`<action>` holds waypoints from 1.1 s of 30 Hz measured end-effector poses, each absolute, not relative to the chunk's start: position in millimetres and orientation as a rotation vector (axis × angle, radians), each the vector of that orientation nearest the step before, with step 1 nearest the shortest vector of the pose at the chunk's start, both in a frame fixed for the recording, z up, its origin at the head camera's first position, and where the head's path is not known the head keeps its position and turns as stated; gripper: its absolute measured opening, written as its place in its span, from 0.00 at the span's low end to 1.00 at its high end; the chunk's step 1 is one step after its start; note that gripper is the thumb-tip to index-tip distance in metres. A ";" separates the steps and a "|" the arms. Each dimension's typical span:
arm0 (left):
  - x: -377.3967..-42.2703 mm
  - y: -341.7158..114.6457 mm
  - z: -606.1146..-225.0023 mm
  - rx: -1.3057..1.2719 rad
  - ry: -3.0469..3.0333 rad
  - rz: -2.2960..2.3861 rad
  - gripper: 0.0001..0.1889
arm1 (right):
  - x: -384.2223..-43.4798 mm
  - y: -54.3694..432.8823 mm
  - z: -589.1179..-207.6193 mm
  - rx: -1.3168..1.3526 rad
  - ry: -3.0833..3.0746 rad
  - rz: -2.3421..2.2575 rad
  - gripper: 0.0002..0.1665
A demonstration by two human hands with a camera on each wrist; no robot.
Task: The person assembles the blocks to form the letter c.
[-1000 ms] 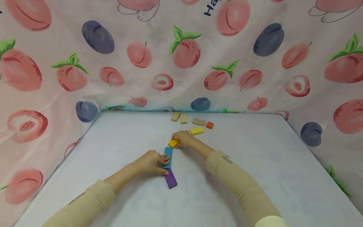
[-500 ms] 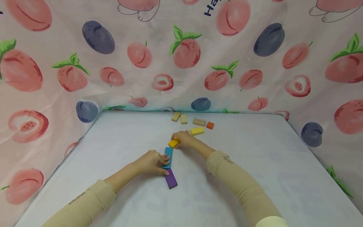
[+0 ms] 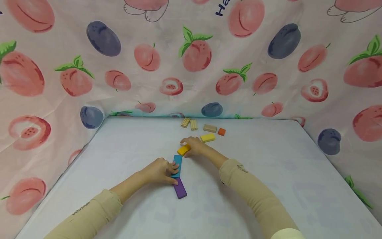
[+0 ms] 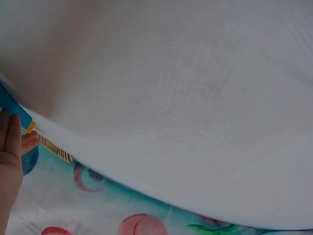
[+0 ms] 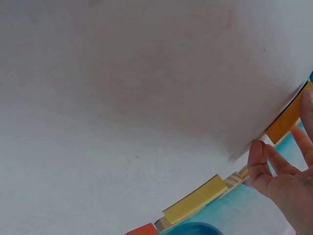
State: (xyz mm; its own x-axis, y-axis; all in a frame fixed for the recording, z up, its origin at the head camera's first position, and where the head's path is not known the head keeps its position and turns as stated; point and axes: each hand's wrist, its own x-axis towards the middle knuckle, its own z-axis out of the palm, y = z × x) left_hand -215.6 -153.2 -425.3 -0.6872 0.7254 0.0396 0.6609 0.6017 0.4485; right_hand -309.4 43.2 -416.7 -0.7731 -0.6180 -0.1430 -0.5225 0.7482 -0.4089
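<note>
Three rectangular blocks lie end to end on the white table: a purple block [image 3: 180, 191] nearest, a blue block [image 3: 177, 158], then an amber block [image 3: 183, 150] angled off to the right. My left hand [image 3: 157, 171] rests on the blue block, its fingers over the top and its thumb at the seam with the purple one. In the left wrist view its fingers look fairly straight beside the blue block [image 4: 11, 106]. My right hand [image 3: 194, 146] is at the amber block's far right end. Its fingers are spread in the right wrist view, next to the amber block [image 5: 283, 123].
A yellow block [image 3: 207, 137] lies just beyond the right hand. Farther back are an orange-red block [image 3: 221, 132], a plain wooden block [image 3: 210, 128] and two grooved wooden pieces [image 3: 185, 122]. A fruit-print cloth [image 3: 173, 69] hangs behind the table.
My right hand's fingers have loosened and lifted off the amber block, which they gripped before. The left hand and the blocks have stayed in place.
</note>
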 end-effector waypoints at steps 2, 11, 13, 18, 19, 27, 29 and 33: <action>-215.8 -153.5 -425.2 1.173 2.677 0.657 0.24 | -309.7 43.3 -416.2 -0.889 2.682 -0.509 0.33; -215.1 -153.4 -425.3 1.186 2.681 0.636 0.24 | -307.1 45.8 -414.0 -0.792 2.683 -0.544 0.33; -215.4 -153.3 -425.4 1.181 2.679 0.633 0.24 | -306.5 46.5 -413.1 -0.773 2.686 -0.535 0.33; -215.9 -153.4 -424.9 1.196 2.684 0.626 0.24 | -305.6 49.9 -409.5 -0.748 2.711 -0.542 0.33; -215.6 -153.5 -424.9 1.197 2.685 0.630 0.24 | -305.2 50.8 -409.0 -0.750 2.718 -0.542 0.33; -215.3 -153.3 -423.3 1.182 2.689 0.643 0.24 | -307.9 58.1 -406.7 -0.794 2.779 -0.566 0.30; -215.3 -152.8 -422.8 1.182 2.681 0.634 0.24 | -309.1 60.4 -407.2 -0.794 2.789 -0.592 0.29; -215.7 -151.1 -420.3 1.160 2.677 0.591 0.24 | -310.4 65.6 -407.7 -0.804 2.812 -0.628 0.26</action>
State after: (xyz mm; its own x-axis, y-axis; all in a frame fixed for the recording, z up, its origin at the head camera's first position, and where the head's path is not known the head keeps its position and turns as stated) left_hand -215.7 -151.1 -420.3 -0.6847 0.7288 0.0057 0.6635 0.6200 0.4187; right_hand -310.4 65.6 -407.7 -0.8450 -0.5339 -0.0288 -0.4710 0.7687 -0.4328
